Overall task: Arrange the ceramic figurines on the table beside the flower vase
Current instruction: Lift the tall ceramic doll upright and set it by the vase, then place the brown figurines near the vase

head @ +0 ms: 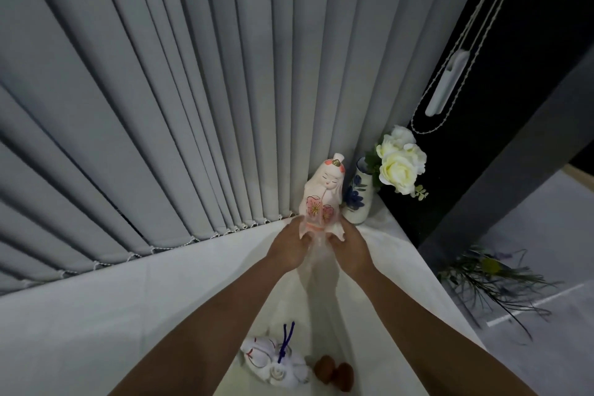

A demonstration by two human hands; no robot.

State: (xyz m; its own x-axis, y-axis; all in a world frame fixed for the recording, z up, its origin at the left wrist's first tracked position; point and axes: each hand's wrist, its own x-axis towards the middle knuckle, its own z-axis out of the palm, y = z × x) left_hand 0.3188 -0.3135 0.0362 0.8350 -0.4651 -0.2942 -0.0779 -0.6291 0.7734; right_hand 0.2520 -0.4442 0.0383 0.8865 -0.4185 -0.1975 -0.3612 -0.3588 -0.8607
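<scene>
Head view shows your left hand [291,246] and right hand [348,247] both closed around the base of the tall white ceramic doll figurine with pink blossoms [323,196] — two hands because it is top-heavy and narrow. You hold it upright, just left of the blue-and-white flower vase with cream roses [358,194], near the grey vertical blinds [160,90]. Whether its base touches the white tablecloth [160,299] I cannot tell. A small white fox-like figurine [273,360] and two brown pieces [334,371] wait near you.
</scene>
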